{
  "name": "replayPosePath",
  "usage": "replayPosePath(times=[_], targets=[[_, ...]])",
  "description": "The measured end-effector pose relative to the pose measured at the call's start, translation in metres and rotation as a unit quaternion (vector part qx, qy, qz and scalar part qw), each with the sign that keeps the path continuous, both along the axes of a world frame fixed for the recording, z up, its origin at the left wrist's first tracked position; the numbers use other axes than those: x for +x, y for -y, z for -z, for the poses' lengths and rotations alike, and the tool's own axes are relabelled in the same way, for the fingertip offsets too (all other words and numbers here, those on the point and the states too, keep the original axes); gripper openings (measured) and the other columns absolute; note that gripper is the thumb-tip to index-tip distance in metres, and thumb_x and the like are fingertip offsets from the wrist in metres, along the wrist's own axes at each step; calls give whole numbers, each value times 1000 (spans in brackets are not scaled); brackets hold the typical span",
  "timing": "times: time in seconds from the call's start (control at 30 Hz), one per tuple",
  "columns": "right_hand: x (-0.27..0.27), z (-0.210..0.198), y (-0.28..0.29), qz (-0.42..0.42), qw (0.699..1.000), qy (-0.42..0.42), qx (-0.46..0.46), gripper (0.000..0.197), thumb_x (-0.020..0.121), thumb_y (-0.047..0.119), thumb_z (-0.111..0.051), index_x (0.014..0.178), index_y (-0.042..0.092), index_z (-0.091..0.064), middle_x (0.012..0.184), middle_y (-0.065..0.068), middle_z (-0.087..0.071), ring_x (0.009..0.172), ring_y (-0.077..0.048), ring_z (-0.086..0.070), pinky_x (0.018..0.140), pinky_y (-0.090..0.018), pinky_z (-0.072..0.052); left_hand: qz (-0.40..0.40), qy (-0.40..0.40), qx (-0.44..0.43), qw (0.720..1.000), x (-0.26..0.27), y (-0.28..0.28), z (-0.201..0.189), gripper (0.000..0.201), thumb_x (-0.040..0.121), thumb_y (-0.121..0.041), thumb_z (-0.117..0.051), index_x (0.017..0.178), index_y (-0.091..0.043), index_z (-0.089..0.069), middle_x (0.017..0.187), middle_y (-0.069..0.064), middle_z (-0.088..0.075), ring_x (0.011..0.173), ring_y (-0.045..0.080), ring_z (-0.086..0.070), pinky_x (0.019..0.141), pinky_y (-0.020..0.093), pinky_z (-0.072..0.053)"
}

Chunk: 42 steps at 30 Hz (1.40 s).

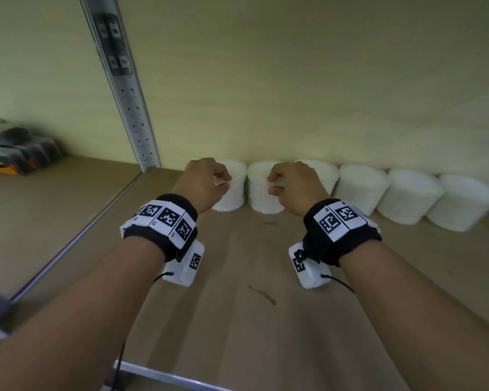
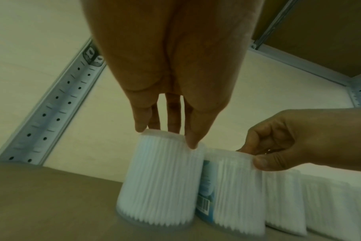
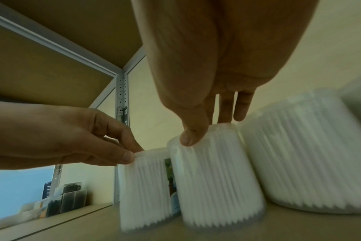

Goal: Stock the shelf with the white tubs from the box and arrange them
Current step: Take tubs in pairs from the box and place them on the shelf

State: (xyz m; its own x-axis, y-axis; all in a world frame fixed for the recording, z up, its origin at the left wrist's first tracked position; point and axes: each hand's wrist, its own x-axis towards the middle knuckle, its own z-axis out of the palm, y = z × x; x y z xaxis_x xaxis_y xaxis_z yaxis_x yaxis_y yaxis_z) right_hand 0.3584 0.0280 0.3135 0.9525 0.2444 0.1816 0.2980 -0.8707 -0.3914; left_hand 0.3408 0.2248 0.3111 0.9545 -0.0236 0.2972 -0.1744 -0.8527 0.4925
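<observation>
Several white tubs stand in a row along the back wall of the shelf point(image 1: 251, 292). My left hand point(image 1: 222, 180) pinches the top rim of the leftmost tub point(image 1: 233, 196) between thumb and fingers. My right hand point(image 1: 273, 183) pinches the top of the second tub point(image 1: 259, 198) the same way. Both tubs stand on the board, side by side and almost touching. The left wrist view shows my left hand point(image 2: 165, 135) on the leftmost tub point(image 2: 161, 179). The right wrist view shows my right hand point(image 3: 208, 130) on the second tub point(image 3: 214, 179), which carries a blue label on its side.
More white tubs point(image 1: 407, 198) continue the row to the right. A perforated metal upright point(image 1: 133, 108) rises just left of the leftmost tub. Dark packets point(image 1: 17, 153) lie on the neighbouring shelf at far left. Another shelf board point(image 3: 52, 57) hangs close overhead.
</observation>
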Motion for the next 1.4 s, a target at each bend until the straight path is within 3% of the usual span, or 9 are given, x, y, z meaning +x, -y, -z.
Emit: replayPosePath(times=[0.1,0.23,0.3,0.5,0.6,0.67,0.77,0.97,1.4], targets=[[6,-2,-2,6,999,24,-37,27,87,5,-58,110,17,-63,103,1,-66,109,-22,-53,95,-33,-33,5,6,11,1000,14,1,0,18,88,-17,-63,103,-9,-71,108,7,-64,100,19,-58,78,16,-32],[12,-2,-1,16,998,24,-58,30,87,5,-57,113,19,-61,69,18,-36,109,-22,-50,95,-34,-31,7,9,11,1000,27,5,0,20,89,-17,-63,104,-9,-71,111,8,-64,104,22,-58,81,17,-33],[15,-1,1,22,999,16,-41,31,87,4,-57,114,18,-61,68,17,-32,109,-23,-51,97,-34,-31,9,9,6,1000,31,6,2,20,89,-18,-62,105,-9,-70,112,7,-63,105,21,-58,80,16,-33],[17,4,0,29,999,21,-18,26,94,19,-55,119,18,-59,109,-7,-58,116,-27,-49,102,-35,-31,11,-1,17,1000,39,5,1,22,89,-19,-62,108,-12,-70,116,6,-64,109,21,-58,85,16,-34],[13,-1,0,30,996,0,-80,37,94,30,-52,130,23,-52,137,-7,-50,139,-24,-29,118,-45,-11,24,-56,48,997,34,2,-5,32,91,-22,-59,123,-17,-63,134,5,-55,126,22,-49,103,21,-32],[5,-7,2,25,990,-13,-137,51,93,38,-51,142,26,-41,150,-2,-37,147,-23,-12,119,-50,0,32,-113,86,989,27,0,-7,46,91,-29,-59,136,-25,-50,150,3,-38,141,22,-31,119,37,-19],[-16,-16,7,29,989,-22,-141,61,91,41,-52,147,28,-32,152,-1,-33,146,-26,-13,118,-51,-9,41,-145,108,983,8,1,-10,58,91,-33,-58,144,-29,-36,158,-1,-21,146,20,-18,121,44,-12],[-79,-34,25,23,993,-39,-107,52,88,35,-53,138,25,-45,137,-3,-47,130,-28,-33,103,-44,-32,58,-130,77,987,-57,11,-31,53,89,-31,-61,139,-20,-44,143,3,-40,131,19,-41,106,25,-32],[-211,-25,33,25,997,-57,-53,58,86,33,-56,140,22,-40,139,-6,-42,132,-28,-33,109,-44,-35,56,-108,62,991,-196,34,-50,48,88,-28,-61,133,-15,-52,136,3,-53,123,19,-52,98,26,-40]])
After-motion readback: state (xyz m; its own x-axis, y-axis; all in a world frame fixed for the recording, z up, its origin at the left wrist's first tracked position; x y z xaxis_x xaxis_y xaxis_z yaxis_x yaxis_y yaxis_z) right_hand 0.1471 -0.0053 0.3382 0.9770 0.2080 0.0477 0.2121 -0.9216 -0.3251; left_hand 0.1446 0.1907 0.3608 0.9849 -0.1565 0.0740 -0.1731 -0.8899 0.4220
